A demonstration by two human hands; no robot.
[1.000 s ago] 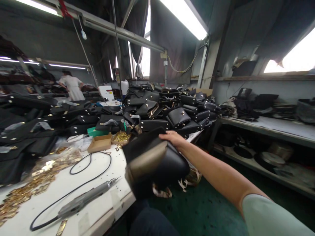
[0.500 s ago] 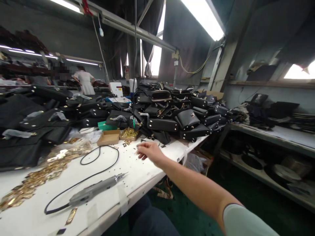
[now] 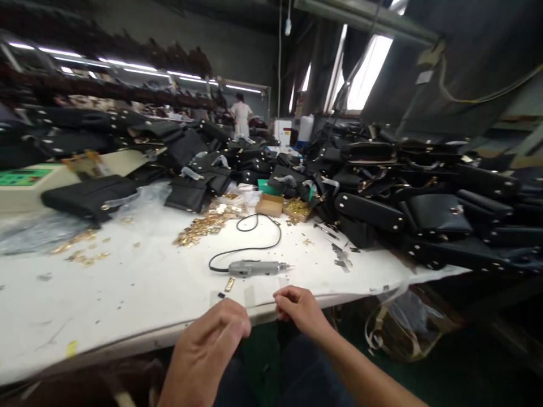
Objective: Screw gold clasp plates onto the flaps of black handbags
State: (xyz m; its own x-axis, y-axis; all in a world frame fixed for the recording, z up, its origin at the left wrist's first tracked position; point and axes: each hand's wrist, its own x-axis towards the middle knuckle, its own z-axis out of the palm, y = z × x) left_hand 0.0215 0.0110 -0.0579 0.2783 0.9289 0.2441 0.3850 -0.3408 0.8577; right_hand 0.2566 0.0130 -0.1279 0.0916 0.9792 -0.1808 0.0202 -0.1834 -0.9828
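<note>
My left hand (image 3: 212, 347) is at the table's front edge, its fingers curled and pressed together; anything between them is too small to make out. To its right my right hand (image 3: 299, 308) is also closed in a pinch over the edge, with its contents hidden. A grey electric screwdriver (image 3: 257, 268) lies on the white table (image 3: 161, 294) just beyond both hands, its tip pointing right and its black cord looped behind. Left of its tip end, a gold metal plate (image 3: 229, 284) lies near a small black piece (image 3: 221, 295).
Gold plates (image 3: 197, 229) are heaped behind the screwdriver, beside an open cardboard box (image 3: 270, 205) and a box of small gold parts (image 3: 297, 208). Black bags (image 3: 369, 212) are piled along the back and right. A person (image 3: 241, 116) stands far behind.
The view has turned left. My right hand has come back from the small parts at the table's middle to the front edge. My left hand has come into view.
</note>
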